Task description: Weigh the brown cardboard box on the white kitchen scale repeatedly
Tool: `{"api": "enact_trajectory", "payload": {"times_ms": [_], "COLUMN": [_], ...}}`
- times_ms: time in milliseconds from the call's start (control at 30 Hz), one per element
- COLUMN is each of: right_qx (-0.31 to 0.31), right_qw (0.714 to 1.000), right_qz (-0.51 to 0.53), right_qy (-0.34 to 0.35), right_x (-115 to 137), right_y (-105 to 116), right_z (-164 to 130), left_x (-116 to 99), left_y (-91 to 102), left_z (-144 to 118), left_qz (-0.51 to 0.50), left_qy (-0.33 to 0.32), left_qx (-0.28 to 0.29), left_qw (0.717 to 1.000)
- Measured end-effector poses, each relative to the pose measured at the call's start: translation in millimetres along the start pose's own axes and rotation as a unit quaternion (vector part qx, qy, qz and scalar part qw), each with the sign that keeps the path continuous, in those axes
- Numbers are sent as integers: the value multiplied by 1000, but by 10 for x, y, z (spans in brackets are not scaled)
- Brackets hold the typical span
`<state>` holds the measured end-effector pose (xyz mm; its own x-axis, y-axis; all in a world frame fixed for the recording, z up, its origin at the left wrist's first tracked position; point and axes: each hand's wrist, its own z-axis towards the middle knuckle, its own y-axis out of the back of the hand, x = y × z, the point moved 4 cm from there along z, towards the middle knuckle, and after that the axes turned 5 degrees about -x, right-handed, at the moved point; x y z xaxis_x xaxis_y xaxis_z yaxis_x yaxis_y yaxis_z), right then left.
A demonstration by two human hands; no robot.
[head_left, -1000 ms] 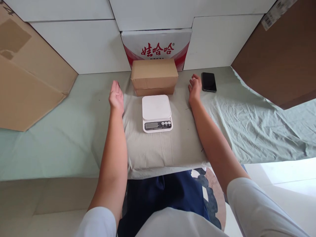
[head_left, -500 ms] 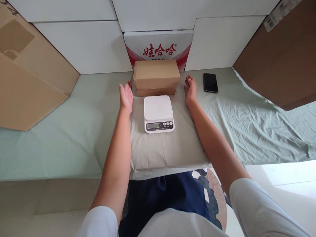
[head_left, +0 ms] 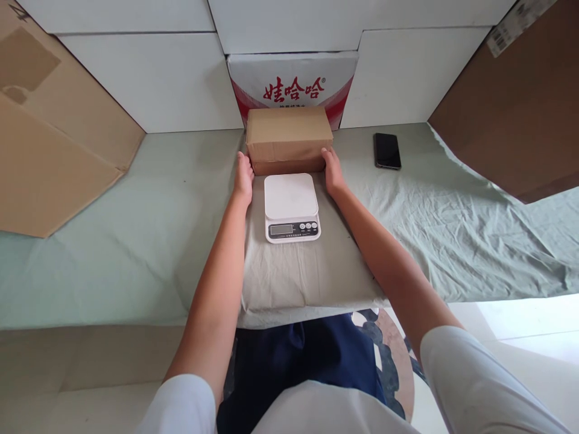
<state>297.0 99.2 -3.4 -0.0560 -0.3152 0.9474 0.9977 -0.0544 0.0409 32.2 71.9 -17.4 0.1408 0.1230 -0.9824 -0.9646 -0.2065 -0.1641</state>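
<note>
A small brown cardboard box (head_left: pixel 289 135) sits on the cloth, just behind a white digital kitchen scale (head_left: pixel 291 198). My left hand (head_left: pixel 244 176) is against the box's left end, and my right hand (head_left: pixel 333 170) grips its right end near the front corner. The box is held between the two hands, with some fingers hidden behind its ends. The scale bears nothing on its platform, and its display looks blank.
A black phone (head_left: pixel 386 150) lies to the right on the green cloth (head_left: pixel 172 241). Large cardboard cartons stand at the left (head_left: pixel 67 138) and right (head_left: pixel 511 120). Behind the small box is a white and red printed carton (head_left: pixel 294 72) against white panels.
Both hands have moved inward from beside the cardboard box and now press on its two ends. The scale and phone stay where they were.
</note>
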Motion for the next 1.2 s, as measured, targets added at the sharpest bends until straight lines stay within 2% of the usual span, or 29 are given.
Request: {"api": "enact_trajectory", "payload": {"times_ms": [100, 333, 500, 633, 700, 800, 900, 1033, 1200], "right_qx": [-18, 25, 29, 36, 54, 72, 72, 75, 77], "right_qw": [999, 995, 996, 995, 994, 992, 992, 993, 992], "right_qz": [42, 95, 69, 30, 31, 60, 84, 92, 98], "right_qy": [-24, -22, 40, 91, 91, 81, 56, 19, 20], "right_x": [40, 109, 554, 925, 997, 983, 913, 851, 805], "right_y": [-24, -130, -78, 122, 213, 286, 280, 237, 222], "right_z": [-39, -37, -34, -349, -627, -1052, -1330, -1436, -1440], "left_x": [-13, -142, -539, -785, -782, -662, -551, -516, -475], "left_y": [3, 112, 65, 10, 22, 79, 132, 152, 209], "left_z": [-12, -84, -293, -777, -1090, -1512, -1752, -1773, -1663], "left_qz": [8, -2, -26, -28, -12, -3, 5, 8, 8], "left_qy": [5, -1, -75, -120, -133, -139, -147, -151, -121], "left_qx": [7, -11, 19, 42, 51, 61, 54, 30, 11], "left_qw": [1000, 1000, 997, 991, 990, 988, 988, 988, 993]}}
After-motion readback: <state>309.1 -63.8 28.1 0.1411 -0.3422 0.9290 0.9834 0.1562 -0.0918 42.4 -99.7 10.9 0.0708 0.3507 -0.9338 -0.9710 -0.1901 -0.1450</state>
